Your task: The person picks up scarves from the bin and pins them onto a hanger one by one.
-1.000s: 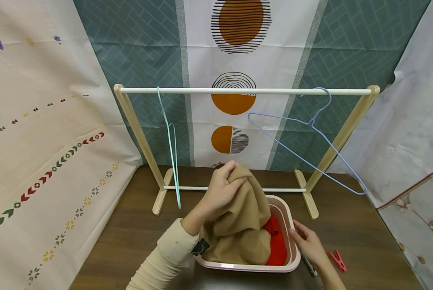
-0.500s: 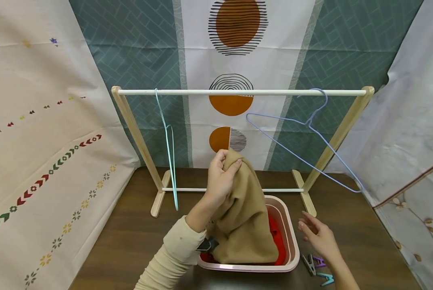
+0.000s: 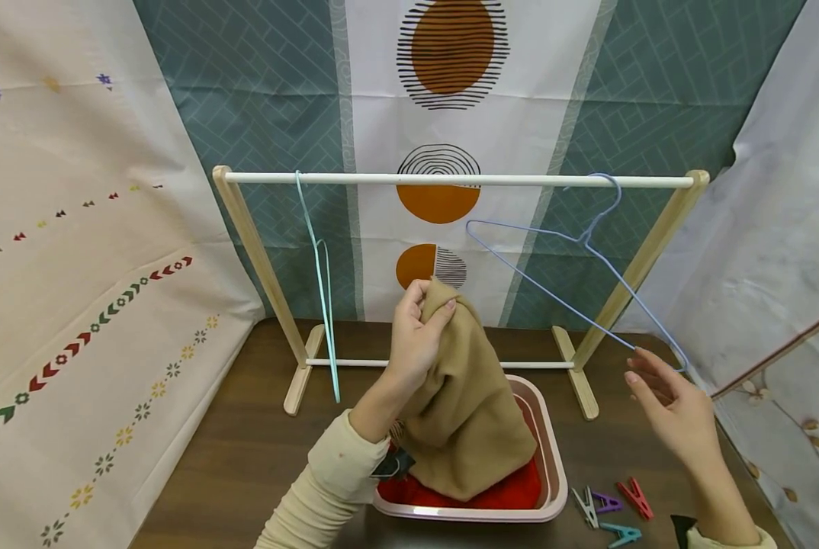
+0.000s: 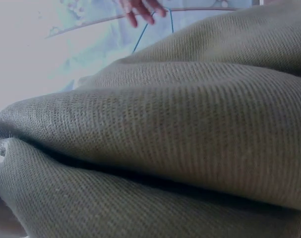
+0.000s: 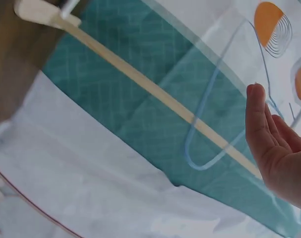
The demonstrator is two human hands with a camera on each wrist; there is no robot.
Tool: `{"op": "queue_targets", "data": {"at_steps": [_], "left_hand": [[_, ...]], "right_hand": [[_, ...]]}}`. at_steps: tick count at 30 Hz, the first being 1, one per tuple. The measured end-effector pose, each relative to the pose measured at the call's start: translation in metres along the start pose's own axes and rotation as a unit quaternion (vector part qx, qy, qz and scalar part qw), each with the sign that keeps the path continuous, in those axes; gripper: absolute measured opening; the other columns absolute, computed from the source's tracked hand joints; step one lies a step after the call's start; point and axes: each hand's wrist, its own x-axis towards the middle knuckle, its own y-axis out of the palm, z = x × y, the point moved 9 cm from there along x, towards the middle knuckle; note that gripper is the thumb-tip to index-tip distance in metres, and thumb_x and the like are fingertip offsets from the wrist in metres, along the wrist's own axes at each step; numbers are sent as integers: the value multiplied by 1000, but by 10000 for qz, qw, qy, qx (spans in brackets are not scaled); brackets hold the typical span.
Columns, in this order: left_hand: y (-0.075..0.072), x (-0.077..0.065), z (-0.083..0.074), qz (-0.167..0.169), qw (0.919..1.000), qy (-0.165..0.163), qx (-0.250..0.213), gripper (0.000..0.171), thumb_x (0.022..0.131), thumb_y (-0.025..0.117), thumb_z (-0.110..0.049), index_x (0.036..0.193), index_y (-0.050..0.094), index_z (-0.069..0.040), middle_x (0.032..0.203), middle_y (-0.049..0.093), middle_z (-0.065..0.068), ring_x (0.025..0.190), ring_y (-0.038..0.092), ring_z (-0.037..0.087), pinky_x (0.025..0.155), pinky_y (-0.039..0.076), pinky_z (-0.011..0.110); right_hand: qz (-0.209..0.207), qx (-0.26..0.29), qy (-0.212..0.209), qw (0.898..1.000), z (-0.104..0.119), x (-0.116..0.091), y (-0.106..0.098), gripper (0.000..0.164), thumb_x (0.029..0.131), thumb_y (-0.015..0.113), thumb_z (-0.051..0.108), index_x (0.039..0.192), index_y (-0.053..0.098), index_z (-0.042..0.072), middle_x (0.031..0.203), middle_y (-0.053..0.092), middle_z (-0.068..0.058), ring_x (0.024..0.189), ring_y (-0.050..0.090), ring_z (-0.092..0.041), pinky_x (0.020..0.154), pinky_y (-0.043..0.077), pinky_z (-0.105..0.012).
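My left hand (image 3: 416, 332) pinches the top of a tan cloth garment (image 3: 467, 427) and holds it bunched up over the pink basket (image 3: 554, 473). In the left wrist view the garment's ribbed folds (image 4: 165, 129) fill most of the frame. Beneath it, red fabric (image 3: 512, 492) lies in the basket. My right hand (image 3: 680, 412) is raised with loosely bent fingers, holding nothing. Its fingertips overlap the lower bar of the blue-violet hanger (image 3: 540, 286) in the head view. That hanger hangs by its hook from the rack's white rail (image 3: 409, 180).
A mint hanger (image 3: 325, 320) hangs at the rail's left. Several clothespins lie right of the basket, among them a red clothespin (image 3: 634, 499) and a teal clothespin (image 3: 618, 534). The rack's wooden feet (image 3: 576, 374) stand on the dark table (image 3: 231, 473). Patterned cloths surround the table.
My right hand has left the basket's rim and moved up and right to the blue-violet hanger. The left hand has lifted the tan garment higher, showing more red fabric below.
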Motion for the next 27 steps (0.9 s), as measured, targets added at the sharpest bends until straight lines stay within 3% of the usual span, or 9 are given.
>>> {"op": "queue_targets", "data": {"at_steps": [4, 8, 10, 14, 16, 22, 24, 27], "left_hand": [[0, 1, 0, 115, 9999, 28, -76, 11, 88, 49, 8, 99, 46, 8, 84, 58, 3, 67, 56, 10, 62, 47, 21], [0, 0, 4, 223, 9997, -12, -116, 11, 88, 49, 8, 99, 46, 8, 84, 59, 2, 67, 57, 10, 62, 48, 21], [-1, 0, 7, 257, 9996, -38, -119, 12, 88, 48, 8, 100, 46, 8, 84, 58, 2, 67, 57, 10, 62, 48, 21], [-2, -2, 12, 298, 9995, -92, -100, 12, 89, 49, 7, 100, 46, 8, 85, 58, 3, 68, 57, 10, 63, 48, 22], [-3, -3, 14, 305, 9995, -78, -65, 12, 89, 49, 7, 100, 46, 8, 86, 58, 3, 68, 56, 10, 63, 48, 22], [-8, -8, 18, 306, 9994, -129, -14, 12, 88, 48, 8, 100, 45, 9, 87, 57, 4, 69, 56, 10, 64, 48, 21], [-8, -9, 20, 322, 9993, -193, -29, 12, 89, 48, 8, 100, 45, 9, 87, 57, 4, 69, 57, 10, 63, 48, 22], [-8, -10, 23, 367, 9989, -272, -33, 14, 89, 48, 8, 102, 45, 9, 87, 57, 3, 68, 57, 10, 62, 48, 21]], "right_hand": [[-848, 23, -717, 9938, 14, 15, -22, 33, 79, 63, -4, 112, 59, -10, 97, 54, 30, 81, 52, 17, 65, 40, -2], [-1518, -526, -1255, 9790, 21, 31, -41, 34, 76, 67, 3, 108, 61, -9, 100, 55, 24, 88, 46, 19, 72, 34, -1], [-1370, -861, -1029, 9814, 15, 42, -42, 39, 77, 68, 9, 111, 60, -6, 102, 61, 12, 91, 40, 22, 72, 30, 0], [-630, -1289, -461, 9886, -1, 56, -35, 44, 80, 68, 15, 118, 55, -5, 106, 61, -23, 92, 31, 26, 70, 25, 1], [-407, -1329, -330, 9897, -6, 60, -32, 44, 81, 67, 15, 118, 55, -6, 105, 59, -27, 90, 30, 26, 69, 25, 0], [-213, -1293, -79, 9913, -23, 67, -26, 32, 83, 64, 16, 106, 62, -6, 98, 61, -28, 78, 31, 29, 60, 31, 0], [-193, -1231, -15, 9922, -28, 69, -25, 27, 84, 64, 16, 100, 65, -5, 88, 68, -8, 71, 34, 30, 54, 34, -2], [-80, -1191, 53, 9928, -35, 72, -24, 23, 84, 63, 17, 93, 67, -4, 81, 59, 22, 65, 37, 28, 50, 36, -5]]}}
